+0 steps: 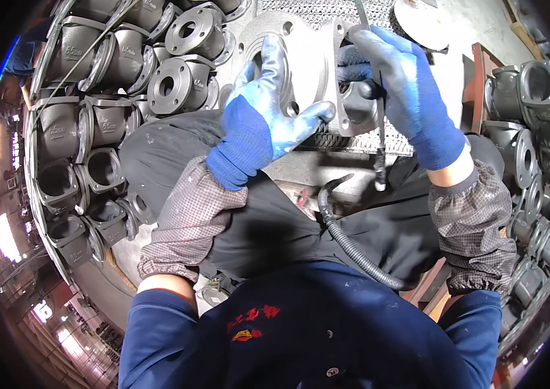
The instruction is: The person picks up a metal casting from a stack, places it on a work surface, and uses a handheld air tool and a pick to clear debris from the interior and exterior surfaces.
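A grey cast-metal valve body lies in front of me, its round flange with bolt holes on the left and a squarish flange on the right. My left hand, in a blue coated glove, rests against the round flange. Its index finger points away from me and the thumb stretches toward the squarish flange. Gloved alike, my right hand curls its fingers round the squarish flange; some fingertips are hidden behind the hand. Beside the right palm runs a thin dark rod with a black knob.
Stacked grey valve bodies fill the left side, and more castings stand at right beside a rust-red frame. A patterned metal grating lies beneath the work. A ribbed black hose crosses between my legs. A pale disc lies far right.
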`<state>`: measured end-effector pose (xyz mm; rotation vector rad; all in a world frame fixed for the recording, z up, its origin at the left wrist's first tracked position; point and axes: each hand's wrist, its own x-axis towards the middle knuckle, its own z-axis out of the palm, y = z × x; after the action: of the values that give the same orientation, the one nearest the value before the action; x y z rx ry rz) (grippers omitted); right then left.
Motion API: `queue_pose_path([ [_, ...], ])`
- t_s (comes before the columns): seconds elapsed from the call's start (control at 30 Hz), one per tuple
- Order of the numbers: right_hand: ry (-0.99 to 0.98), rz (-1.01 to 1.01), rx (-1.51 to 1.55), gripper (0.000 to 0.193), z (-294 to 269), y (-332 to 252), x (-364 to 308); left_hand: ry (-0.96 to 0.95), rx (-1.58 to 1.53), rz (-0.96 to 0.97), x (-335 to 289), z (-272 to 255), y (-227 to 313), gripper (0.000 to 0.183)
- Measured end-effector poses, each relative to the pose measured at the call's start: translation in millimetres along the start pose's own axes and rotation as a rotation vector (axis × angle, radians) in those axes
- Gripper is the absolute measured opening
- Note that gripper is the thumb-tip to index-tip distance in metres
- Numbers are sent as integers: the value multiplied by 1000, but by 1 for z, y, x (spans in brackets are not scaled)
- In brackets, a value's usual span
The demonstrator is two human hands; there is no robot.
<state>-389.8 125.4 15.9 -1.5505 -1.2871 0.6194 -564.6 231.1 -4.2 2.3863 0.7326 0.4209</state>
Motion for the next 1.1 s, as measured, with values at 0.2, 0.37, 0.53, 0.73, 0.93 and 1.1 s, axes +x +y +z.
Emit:
queue_pose_path([
  [0.2,224,139,300,40,-56,35,-2,61,-3,92,4,0,-23,97],
  [0.37,424,536,481,38,-54,79,-7,71,-48,145,2,-8,-37,100],
  [0.53,376,704,414,31,-9,98,-11,-25,-282,114,-6,-22,-48,92],
  [0.73,247,448,226,25,33,105,-18,84,-372,180,-5,-30,-76,52],
  [0.93,361,591,573,30,67,84,-2,180,-1011,-378,-7,-32,-65,47],
  [1.1,275,504,389,32,80,80,8,290,-353,-203,-17,-23,-106,41],
])
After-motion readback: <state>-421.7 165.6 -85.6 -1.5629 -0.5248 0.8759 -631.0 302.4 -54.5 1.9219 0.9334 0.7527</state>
